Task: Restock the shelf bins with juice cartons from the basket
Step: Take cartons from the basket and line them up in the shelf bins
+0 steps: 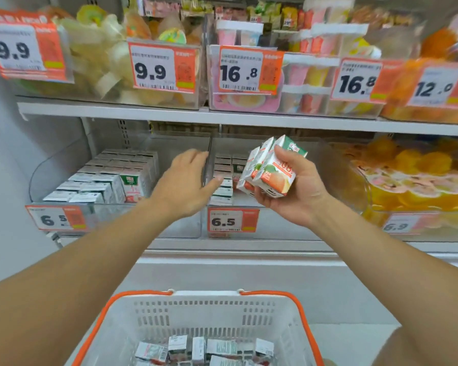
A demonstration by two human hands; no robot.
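My right hand (296,191) grips a small bundle of juice cartons (271,169), orange and white with green tops, held in front of the middle clear shelf bin (249,146). My left hand (188,180) is empty with fingers spread, reaching toward the divider between the left bin (50,167) and the middle bin. The left bin holds several rows of cartons (103,175); the middle bin has a short stack of cartons (224,178) at its left side. Below, the white basket with orange handles (154,313) holds several more cartons (204,350).
Price tags reading 6.5 (232,220) hang on the bin fronts. To the right stands a bin of orange fruit cups (418,180). The shelf above (222,118) carries bins of snacks and jelly cups with 9.9 and 16.8 tags.
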